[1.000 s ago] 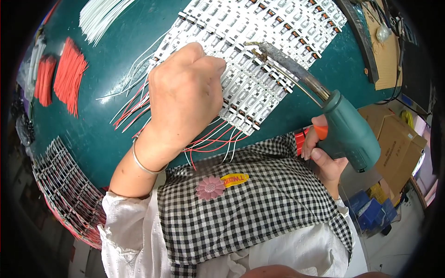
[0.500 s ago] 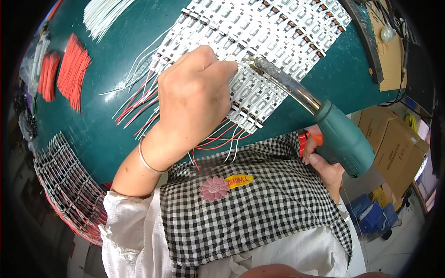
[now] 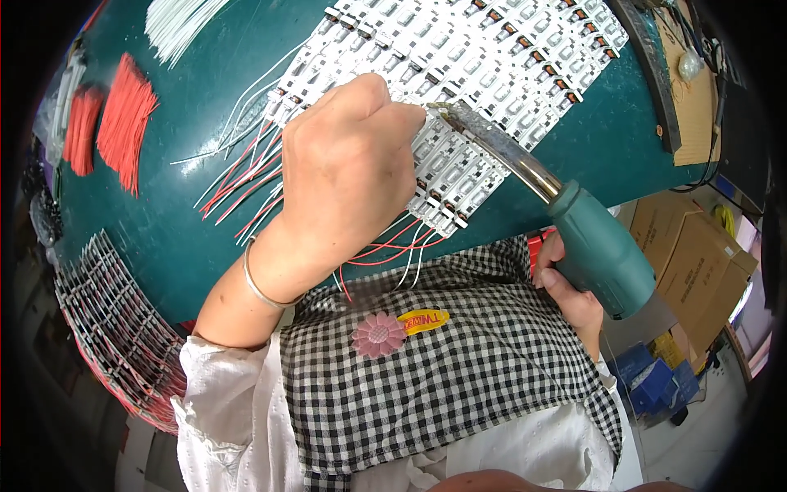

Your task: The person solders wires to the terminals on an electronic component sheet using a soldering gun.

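Note:
My right hand [image 3: 564, 283] is closed around the grip of a green soldering gun [image 3: 602, 250]. The gun's metal tip [image 3: 459, 116] points up and left over a sheet of small white circuit boards [image 3: 459, 168]. Just left of that tip, my left hand [image 3: 348, 156] hangs over the boards with its fingers curled into a pinch. What the pinch holds is hidden behind the hand. Red and white wires [image 3: 250, 176] stick out from the boards' left edge, and more loop out below the hand towards my checked apron [image 3: 459, 361].
Bundles of red wires [image 3: 127, 123] and white wires [image 3: 176, 29] lie on the green table [image 3: 205, 90] at the left. Stacked wired strips [image 3: 119, 328] stand at its lower left edge. A dark bar [image 3: 652, 74] lies at the right, with cardboard boxes [image 3: 697, 262] beyond.
The soldering gun has shifted slightly left and down at its body. My left hand has moved a little up and right, still closed. The view has shifted slightly.

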`<state>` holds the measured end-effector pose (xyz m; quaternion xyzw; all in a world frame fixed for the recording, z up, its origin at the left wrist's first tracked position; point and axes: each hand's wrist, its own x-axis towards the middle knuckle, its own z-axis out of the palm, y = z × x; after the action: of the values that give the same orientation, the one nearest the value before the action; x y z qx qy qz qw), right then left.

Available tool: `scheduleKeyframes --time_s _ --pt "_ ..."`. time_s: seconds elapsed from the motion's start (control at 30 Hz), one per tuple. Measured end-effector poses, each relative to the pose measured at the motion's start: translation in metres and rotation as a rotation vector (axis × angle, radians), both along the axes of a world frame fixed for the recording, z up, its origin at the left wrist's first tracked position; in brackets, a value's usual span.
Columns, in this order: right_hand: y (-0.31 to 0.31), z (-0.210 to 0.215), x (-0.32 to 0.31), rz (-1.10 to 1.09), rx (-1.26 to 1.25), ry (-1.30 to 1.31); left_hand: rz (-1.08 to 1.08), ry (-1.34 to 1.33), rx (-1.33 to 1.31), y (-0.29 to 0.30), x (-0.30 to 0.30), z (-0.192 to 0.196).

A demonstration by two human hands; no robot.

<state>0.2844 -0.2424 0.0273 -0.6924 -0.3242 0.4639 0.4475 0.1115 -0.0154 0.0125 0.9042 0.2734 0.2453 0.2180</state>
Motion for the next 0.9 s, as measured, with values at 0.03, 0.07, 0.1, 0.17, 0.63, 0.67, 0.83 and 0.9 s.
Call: scheduleKeyframes --time_s 0.03,0.07,0.1,0.17,0.63,0.67,0.83,0.9 --pt "0.004 0.002 0.003 0.022 0.029 0.014 0.0 -0.005 -0.005 0.0 0.0 0.0" --pt "0.006 0.005 0.005 0.044 0.058 0.028 0.001 -0.009 -0.01 0.0 -0.001 -0.001" --pt "0.009 0.008 0.003 0.047 0.057 0.027 0.003 -0.011 -0.011 -0.001 -0.001 -0.001" --pt "0.012 0.013 -0.003 -0.093 0.037 0.116 0.008 -0.002 -0.012 -0.001 -0.002 -0.001" --pt "0.018 0.011 0.001 -0.085 0.157 0.2 0.031 0.013 -0.003 -0.002 0.001 -0.001" --pt "0.019 0.009 0.001 -0.082 0.224 0.134 0.051 0.007 -0.018 -0.003 0.001 0.0" --pt "0.01 0.013 0.004 -0.114 0.199 0.216 0.018 0.02 0.011 0.0 0.001 0.002" --pt "0.005 0.017 0.006 -0.11 0.167 0.293 0.018 -0.012 0.028 -0.001 0.002 0.001"
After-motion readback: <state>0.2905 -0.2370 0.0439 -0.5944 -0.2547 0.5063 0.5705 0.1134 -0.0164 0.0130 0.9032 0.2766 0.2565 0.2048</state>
